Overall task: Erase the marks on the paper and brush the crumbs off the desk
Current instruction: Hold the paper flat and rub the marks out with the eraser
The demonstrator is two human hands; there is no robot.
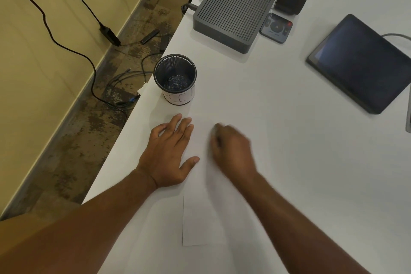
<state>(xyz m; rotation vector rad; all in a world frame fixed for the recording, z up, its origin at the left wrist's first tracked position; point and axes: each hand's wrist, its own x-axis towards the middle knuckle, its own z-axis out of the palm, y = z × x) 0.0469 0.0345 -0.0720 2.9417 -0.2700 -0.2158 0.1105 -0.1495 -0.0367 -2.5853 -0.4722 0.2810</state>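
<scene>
A white sheet of paper (200, 218) lies on the white desk (289, 140), its left and near edges faintly visible. My left hand (169, 151) lies flat with spread fingers on the paper's left edge and presses it down. My right hand (231, 147) is blurred over the upper part of the sheet, fingers curled downward; a pale smudge at its fingertips may be an eraser, but I cannot make it out. No marks or crumbs are clear on the paper.
A black mesh pen cup (175, 79) stands just beyond my left hand near the desk's left edge. Farther back sit a dark ribbed box (233, 11) with cables, a small remote (277, 28) and a dark tablet (360, 62) at right. Cables lie on the floor at left.
</scene>
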